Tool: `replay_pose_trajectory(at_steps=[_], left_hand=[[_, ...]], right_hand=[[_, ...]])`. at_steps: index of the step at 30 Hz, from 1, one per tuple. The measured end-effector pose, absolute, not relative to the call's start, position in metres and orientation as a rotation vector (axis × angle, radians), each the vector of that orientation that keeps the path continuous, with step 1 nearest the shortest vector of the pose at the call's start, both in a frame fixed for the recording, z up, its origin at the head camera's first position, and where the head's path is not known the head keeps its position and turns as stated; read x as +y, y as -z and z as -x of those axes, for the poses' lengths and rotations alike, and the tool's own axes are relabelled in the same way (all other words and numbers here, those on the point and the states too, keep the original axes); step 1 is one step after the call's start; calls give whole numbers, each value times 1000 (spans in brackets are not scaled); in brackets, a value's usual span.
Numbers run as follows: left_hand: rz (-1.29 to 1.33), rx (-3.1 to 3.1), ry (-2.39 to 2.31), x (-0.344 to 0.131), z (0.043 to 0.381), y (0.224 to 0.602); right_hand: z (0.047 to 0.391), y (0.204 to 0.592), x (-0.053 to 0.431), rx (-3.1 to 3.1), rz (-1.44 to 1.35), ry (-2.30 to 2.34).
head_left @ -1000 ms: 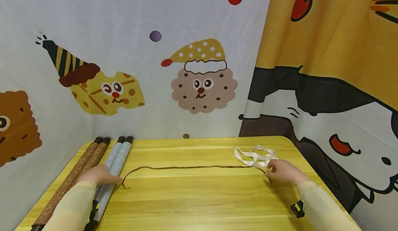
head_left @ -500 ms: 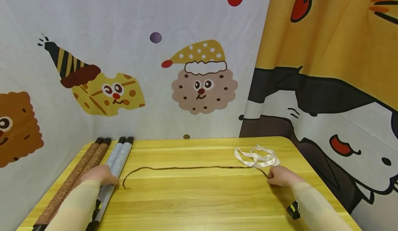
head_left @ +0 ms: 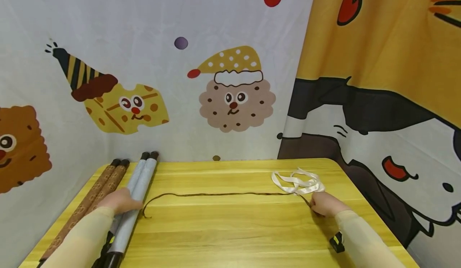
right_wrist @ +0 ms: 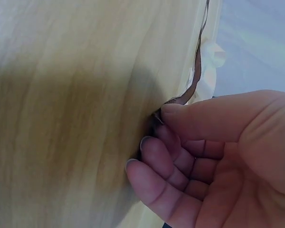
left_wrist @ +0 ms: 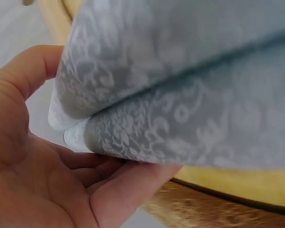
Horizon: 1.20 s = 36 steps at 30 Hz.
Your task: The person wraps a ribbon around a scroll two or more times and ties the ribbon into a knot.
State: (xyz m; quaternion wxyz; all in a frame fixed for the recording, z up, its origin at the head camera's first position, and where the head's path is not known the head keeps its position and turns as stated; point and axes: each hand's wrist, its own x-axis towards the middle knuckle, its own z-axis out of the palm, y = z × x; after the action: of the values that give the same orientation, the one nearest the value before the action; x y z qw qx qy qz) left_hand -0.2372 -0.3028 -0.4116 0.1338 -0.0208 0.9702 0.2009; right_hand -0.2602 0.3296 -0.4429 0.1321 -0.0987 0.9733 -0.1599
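My left hand grips a light blue-grey, flower-patterned scroll, rolled into two rods with dark end knobs. In the left wrist view, the thumb lies along one rod and the fingers curl beneath the other. At the right side of the table, my right hand pinches one end of a thin brown ribbon between thumb and forefinger, close over the wood. The ribbon stretches leftward across the table, and its free end curls near the left hand.
A brown patterned scroll, also two rods, lies along the table's left edge, partly hidden by the left arm. White ribbon is heaped just behind the right hand. Printed curtains hang behind the wooden table.
My left hand has raised the blue-grey scroll slightly and shifted it away from me and to the right. The right hand's fingers have closed on the brown ribbon's end.
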Motion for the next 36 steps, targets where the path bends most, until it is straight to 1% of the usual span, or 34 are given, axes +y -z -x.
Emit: replay_pose_trajectory(at_steps=[4, 7, 13, 20, 24, 28, 36], left_hand=[[32, 2801, -758, -291, 237, 395], [40, 2780, -907, -273, 238, 388], [4, 2716, -1133, -207, 237, 394], [-81, 2593, -1281, -126, 238, 398], [-157, 2590, -1271, -90, 243, 403], [-184, 2621, -1225, -64, 249, 408], [-156, 2735, -1081, -45, 258, 410]], right_hand=[[260, 442, 328, 2810, 277, 460], [261, 441, 328, 2809, 266, 455], [261, 442, 329, 2810, 288, 464], [262, 446, 331, 2825, 302, 452], [263, 447, 330, 2831, 305, 437], [264, 446, 328, 2834, 307, 423], [263, 444, 330, 2817, 274, 449]])
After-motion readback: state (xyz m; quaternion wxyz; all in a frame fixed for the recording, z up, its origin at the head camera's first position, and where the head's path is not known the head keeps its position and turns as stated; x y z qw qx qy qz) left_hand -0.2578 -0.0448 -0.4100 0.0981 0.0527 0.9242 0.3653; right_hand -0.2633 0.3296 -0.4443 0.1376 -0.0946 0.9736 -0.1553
